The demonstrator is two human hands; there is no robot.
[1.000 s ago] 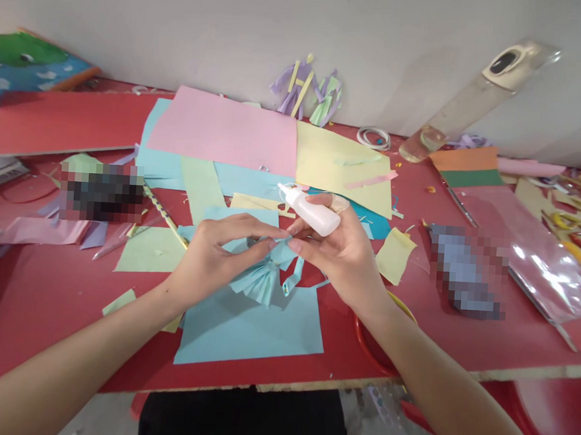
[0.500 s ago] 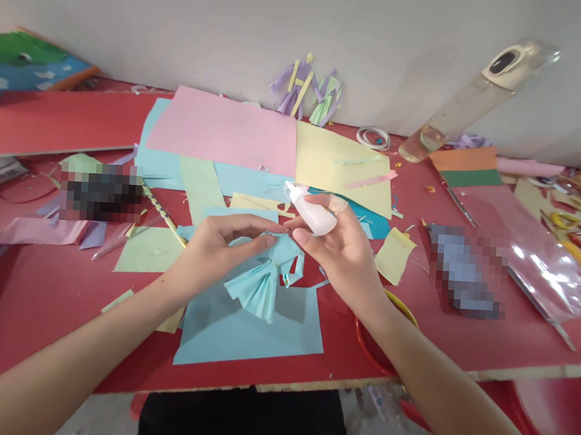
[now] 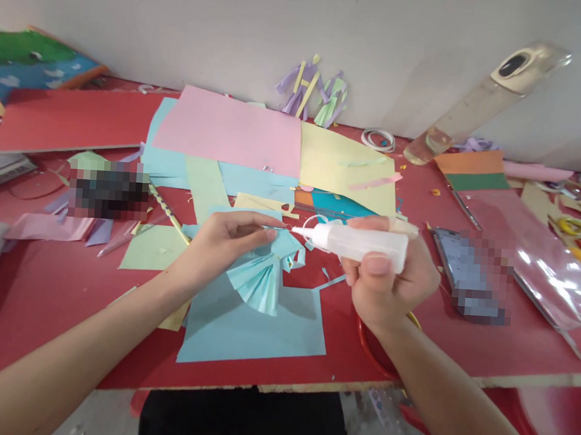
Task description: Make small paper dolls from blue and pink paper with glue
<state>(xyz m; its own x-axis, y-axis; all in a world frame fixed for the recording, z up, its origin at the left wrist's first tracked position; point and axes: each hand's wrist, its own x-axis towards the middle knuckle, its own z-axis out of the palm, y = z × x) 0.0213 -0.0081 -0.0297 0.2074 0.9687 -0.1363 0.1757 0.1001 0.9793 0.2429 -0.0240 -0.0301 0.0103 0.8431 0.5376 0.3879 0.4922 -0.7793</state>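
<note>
Between the fingers of my left hand [image 3: 235, 237] is the top edge of a light-blue paper dress [image 3: 260, 278] with a pleated skirt. My right hand [image 3: 395, 276] is closed around a small white glue bottle [image 3: 367, 244], held on its side. The bottle's thin nozzle points left and reaches the dress's top edge by my left fingertips; whether it touches cannot be made out. Below the dress, a light-blue paper sheet [image 3: 258, 337] lies on the table.
Pink paper [image 3: 231, 132] and yellow paper [image 3: 343, 158] lie behind my hands. Two paper figures [image 3: 301, 87] lean on the wall. A clear bottle [image 3: 466, 117] stands at the back right, a phone [image 3: 464, 267] lies nearer, and a round red-and-yellow rim [image 3: 371, 344] shows beneath my right forearm.
My right hand has moved right, away from the dress, and turned the glue bottle so its nozzle now points at the dress's top. My left hand keeps its hold.
</note>
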